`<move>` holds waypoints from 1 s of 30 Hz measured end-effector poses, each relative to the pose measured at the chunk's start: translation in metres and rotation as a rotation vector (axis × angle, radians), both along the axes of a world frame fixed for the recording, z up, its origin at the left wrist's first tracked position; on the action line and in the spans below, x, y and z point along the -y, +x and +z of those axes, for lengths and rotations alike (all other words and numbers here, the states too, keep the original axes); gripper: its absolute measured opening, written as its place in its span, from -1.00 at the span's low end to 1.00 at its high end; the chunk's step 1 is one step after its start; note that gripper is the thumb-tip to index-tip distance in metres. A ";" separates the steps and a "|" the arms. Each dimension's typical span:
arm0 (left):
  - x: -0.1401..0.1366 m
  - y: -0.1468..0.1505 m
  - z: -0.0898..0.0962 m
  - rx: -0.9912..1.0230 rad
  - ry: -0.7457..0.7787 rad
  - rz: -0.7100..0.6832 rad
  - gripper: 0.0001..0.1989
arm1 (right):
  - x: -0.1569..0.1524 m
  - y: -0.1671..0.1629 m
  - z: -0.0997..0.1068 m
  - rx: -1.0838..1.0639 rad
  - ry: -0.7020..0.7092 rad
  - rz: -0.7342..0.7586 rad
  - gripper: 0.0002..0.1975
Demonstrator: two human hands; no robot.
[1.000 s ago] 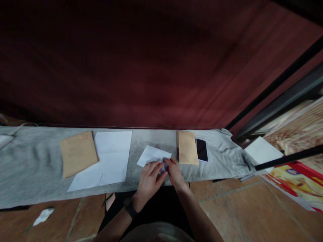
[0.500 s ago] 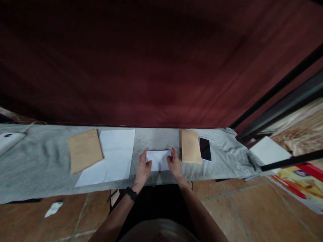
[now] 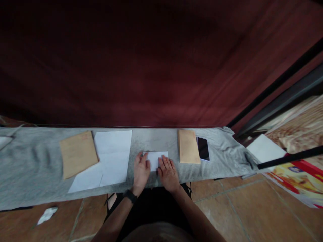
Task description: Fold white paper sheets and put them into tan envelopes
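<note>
A folded white sheet of paper [image 3: 154, 158] lies on the grey cloth in front of me. My left hand [image 3: 141, 170] holds its left edge, fingers bent and thumb at the near side. Flat on the right part of the sheet rests my right hand [image 3: 168, 173], open, its fingers stretched forward and covering the lower right corner. To the left are larger white sheets [image 3: 113, 153], partly under a brown paper envelope [image 3: 78, 154]. A stack of brown envelopes [image 3: 189, 148] lies to the right of my right hand.
A phone [image 3: 203, 149] touches the right side of the brown stack. The grey cloth [image 3: 40, 168] covers a long narrow table, with a dark red curtain [image 3: 156, 84] behind it. At far right stand a black metal frame [image 3: 285, 151] and a red-yellow box [image 3: 300, 181]. Crumpled paper [image 3: 47, 215] lies on the tiled floor.
My right hand has let go of the folded sheet's right edge and now lies flat on top of it. My left hand stays at the left edge. The view has shifted slightly.
</note>
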State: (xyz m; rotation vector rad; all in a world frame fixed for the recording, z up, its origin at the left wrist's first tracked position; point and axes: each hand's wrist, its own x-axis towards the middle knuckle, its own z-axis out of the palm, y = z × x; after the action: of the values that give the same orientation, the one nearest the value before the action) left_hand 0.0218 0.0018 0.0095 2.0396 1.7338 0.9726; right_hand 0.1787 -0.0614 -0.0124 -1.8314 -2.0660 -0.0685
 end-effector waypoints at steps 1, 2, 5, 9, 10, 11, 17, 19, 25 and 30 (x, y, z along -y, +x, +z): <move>0.002 0.004 0.001 -0.074 0.031 -0.015 -0.57 | 0.000 0.000 -0.001 0.006 0.007 0.003 -0.47; 0.005 0.009 0.001 -0.142 0.054 -0.053 -0.57 | 0.000 0.000 -0.003 0.013 0.016 0.004 -0.46; 0.009 0.026 -0.004 -0.281 0.061 -0.257 -0.53 | 0.000 0.000 -0.009 0.046 0.047 0.009 -0.44; 0.010 0.037 -0.019 -0.382 0.053 -0.386 -0.46 | 0.000 -0.001 -0.015 0.086 0.097 -0.001 -0.40; 0.010 0.035 -0.022 -0.396 0.063 -0.383 -0.44 | 0.000 -0.001 -0.015 0.091 0.107 -0.007 -0.40; 0.010 0.032 -0.024 -0.407 0.074 -0.376 -0.42 | -0.001 -0.001 -0.015 0.095 0.113 -0.009 -0.41; 0.014 0.000 -0.027 -0.431 0.115 -0.290 -0.34 | 0.000 -0.001 -0.011 0.060 0.118 -0.028 -0.47; 0.017 -0.008 -0.026 -0.418 0.112 -0.234 -0.34 | 0.001 -0.001 -0.009 0.052 0.110 -0.030 -0.47; 0.020 -0.015 -0.023 -0.205 -0.009 -0.110 -0.37 | 0.003 -0.003 -0.002 0.048 0.059 -0.079 -0.44; 0.008 -0.009 -0.016 0.340 -0.330 0.076 -0.36 | 0.004 -0.003 0.003 0.039 0.022 -0.064 -0.45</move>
State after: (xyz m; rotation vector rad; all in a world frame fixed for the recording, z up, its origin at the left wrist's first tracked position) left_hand 0.0129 -0.0060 -0.0061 1.5171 1.6666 0.9198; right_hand 0.1752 -0.0659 -0.0096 -1.8970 -2.0239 -0.1445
